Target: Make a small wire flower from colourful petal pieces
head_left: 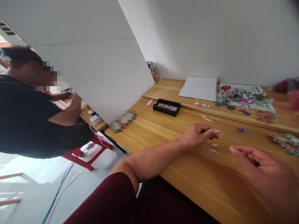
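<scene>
My left hand (198,135) is above the wooden table (193,180), its thumb and fingertips pinched together. My right hand (261,168) is a little nearer to me on the right, also closed in a pinch. A gap separates the two hands. Whatever either hand holds is too small or thin to make out. Below my left fingertips lie two small white curved scraps (213,151). Farther back are more thin white strips (206,118). A small purple flower (241,129) sits beyond the gap between my hands.
A black tray (164,111) holds small beads, with a small white bottle (149,102) beside it. White paper (198,88) and colourful petal pieces (245,96) lie on the raised back ledge. Several small flowers (285,144) lie at right. A person (30,115) sits beyond a partition (93,59).
</scene>
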